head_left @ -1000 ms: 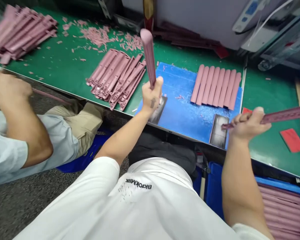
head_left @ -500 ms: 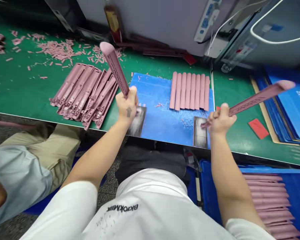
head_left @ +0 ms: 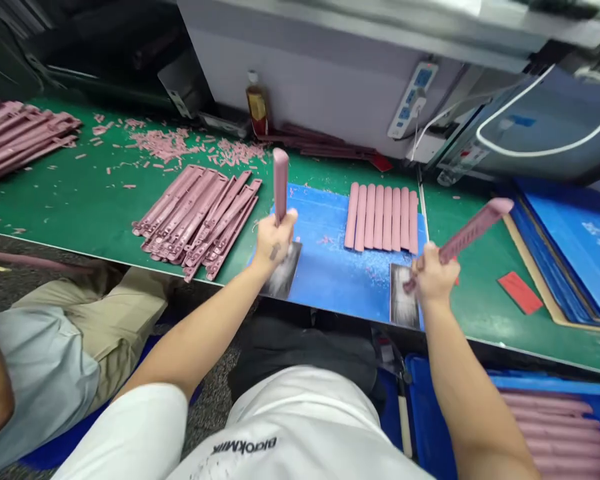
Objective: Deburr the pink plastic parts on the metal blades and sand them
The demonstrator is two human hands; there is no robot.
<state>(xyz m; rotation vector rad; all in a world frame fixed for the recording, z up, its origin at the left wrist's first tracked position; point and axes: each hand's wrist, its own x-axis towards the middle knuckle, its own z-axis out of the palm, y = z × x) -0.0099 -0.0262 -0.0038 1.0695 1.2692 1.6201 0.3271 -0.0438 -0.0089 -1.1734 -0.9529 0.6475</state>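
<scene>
My left hand (head_left: 276, 241) is closed around a long pink plastic strip (head_left: 281, 183) that stands nearly upright, over a dark abrasive-looking pad (head_left: 286, 270) at the table edge. My right hand (head_left: 434, 273) grips a second pink plastic strip (head_left: 473, 230), whose upper end leans to the right. Its lower end is by another dark pad (head_left: 401, 307); I cannot tell whether it touches. Both pads lie on a blue sheet (head_left: 330, 287). Between the hands and farther back, several pink strips (head_left: 384, 217) lie side by side, rounded faces up.
Left of the sheet is a pile of pink strips (head_left: 195, 220), with pink scraps (head_left: 165, 143) behind. Blue boards (head_left: 575, 247) and a red piece (head_left: 520, 292) lie right. A blue bin (head_left: 433, 413) holds more strips below. A person in light trousers (head_left: 115, 307) sits left.
The view has tilted up, so the table sits lower in the picture. The left strip now stands straighter, and the right strip's angle is steeper. Both hands keep hold.
</scene>
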